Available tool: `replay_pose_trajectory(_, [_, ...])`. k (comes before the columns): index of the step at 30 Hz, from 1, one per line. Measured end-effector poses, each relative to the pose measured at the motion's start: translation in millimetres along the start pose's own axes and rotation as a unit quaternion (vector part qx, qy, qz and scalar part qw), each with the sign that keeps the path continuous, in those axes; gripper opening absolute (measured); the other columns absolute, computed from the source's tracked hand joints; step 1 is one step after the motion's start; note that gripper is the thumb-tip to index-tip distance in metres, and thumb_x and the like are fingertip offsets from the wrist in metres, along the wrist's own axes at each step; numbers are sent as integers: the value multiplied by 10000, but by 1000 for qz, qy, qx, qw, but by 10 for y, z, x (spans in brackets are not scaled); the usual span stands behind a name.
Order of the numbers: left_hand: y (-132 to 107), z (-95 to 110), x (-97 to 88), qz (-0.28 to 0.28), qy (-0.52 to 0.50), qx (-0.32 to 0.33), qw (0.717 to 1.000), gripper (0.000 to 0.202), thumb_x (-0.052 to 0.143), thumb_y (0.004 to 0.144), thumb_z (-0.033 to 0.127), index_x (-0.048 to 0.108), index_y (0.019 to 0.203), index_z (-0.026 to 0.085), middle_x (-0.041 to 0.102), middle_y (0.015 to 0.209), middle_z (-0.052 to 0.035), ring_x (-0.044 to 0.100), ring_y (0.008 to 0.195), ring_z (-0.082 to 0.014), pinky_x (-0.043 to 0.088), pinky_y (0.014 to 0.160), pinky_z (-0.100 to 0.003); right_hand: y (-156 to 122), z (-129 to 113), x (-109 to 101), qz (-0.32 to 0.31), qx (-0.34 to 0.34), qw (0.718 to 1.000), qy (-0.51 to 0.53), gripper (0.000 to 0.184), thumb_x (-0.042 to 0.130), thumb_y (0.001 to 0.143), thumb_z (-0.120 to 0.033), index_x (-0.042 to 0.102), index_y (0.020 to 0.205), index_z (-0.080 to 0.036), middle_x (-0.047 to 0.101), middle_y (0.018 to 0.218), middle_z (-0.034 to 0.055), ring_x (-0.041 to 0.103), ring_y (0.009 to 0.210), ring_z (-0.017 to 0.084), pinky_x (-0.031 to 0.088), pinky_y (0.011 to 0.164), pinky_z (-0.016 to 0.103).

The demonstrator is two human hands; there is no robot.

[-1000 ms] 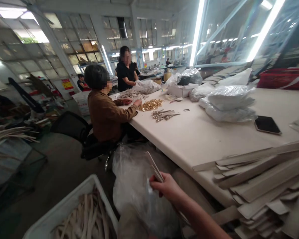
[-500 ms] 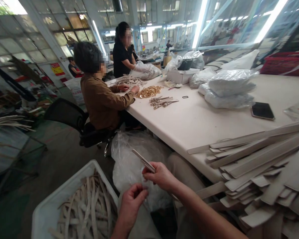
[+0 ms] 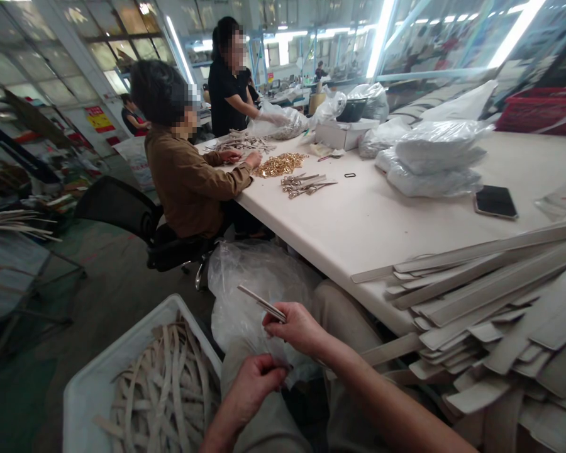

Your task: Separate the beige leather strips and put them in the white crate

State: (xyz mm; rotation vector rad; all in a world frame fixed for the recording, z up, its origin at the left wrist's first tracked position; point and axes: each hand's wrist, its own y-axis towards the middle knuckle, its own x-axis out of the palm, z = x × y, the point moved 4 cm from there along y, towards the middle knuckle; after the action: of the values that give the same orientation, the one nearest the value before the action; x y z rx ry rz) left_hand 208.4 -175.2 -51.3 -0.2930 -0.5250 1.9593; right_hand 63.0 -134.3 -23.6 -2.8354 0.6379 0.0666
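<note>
My right hand (image 3: 296, 328) is closed around thin beige strips (image 3: 260, 302), which stick out to the upper left from between its fingers. Just below it, my left hand (image 3: 257, 385) is closed in a pinch, thumb against fingers. Whatever lies in that pinch is too small and blurred to make out. Both hands are above my lap, in front of a clear plastic bag (image 3: 233, 311). A white bin (image 3: 82, 371) to the left holds many loose beige straps (image 3: 163, 384). Wide beige straps (image 3: 495, 302) are heaped on the right.
On the white table (image 3: 358, 226) are gold metal pieces (image 3: 282, 164), a bundle of short straps (image 3: 304, 185), packed plastic bags (image 3: 434, 160) and a phone (image 3: 495, 202). A seated co-worker (image 3: 183, 170) handles pieces at the far edge; another person (image 3: 229, 88) stands behind.
My left hand has lowered and moved slightly right, farther under my right hand. My right hand has shifted slightly left, still holding the strips. The camera view has tilted a little.
</note>
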Motion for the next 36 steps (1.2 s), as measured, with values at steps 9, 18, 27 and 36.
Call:
replay_pose_trajectory(9, [-372,98,-1169,295,-353,50,887,359,971,439,255,662,582,138,656,595,15,597,604,-114,576,645,-241,-289,37,34,-44,47,995,76,557,390,981,-625,627,1105,-137,688,789,42,390,481,95,391,423,204])
replay_pose_trajectory(18, [-1181,190,-1927,512,-444,93,730,181,598,840,105,616,670,162,662,646,3,646,600,-121,615,584,-225,-655,357,319,-105,139,978,117,337,569,866,-525,543,823,-192,609,679,-24,357,383,47,261,359,184])
replay_pose_trajectory(27, [-568,-743,-410,320,-535,-26,781,416,1015,479,263,723,754,153,754,790,-25,671,699,-132,580,675,-234,-766,242,385,-104,110,988,40,209,671,710,-338,511,703,-204,439,578,-66,327,504,77,253,431,199])
replay_pose_trajectory(36, [-536,-716,-217,319,-484,-2,815,526,996,451,485,629,691,194,638,692,32,599,655,-126,561,729,-287,-761,327,457,-77,76,993,45,142,649,749,-318,554,733,-213,486,595,-46,401,544,116,312,492,236])
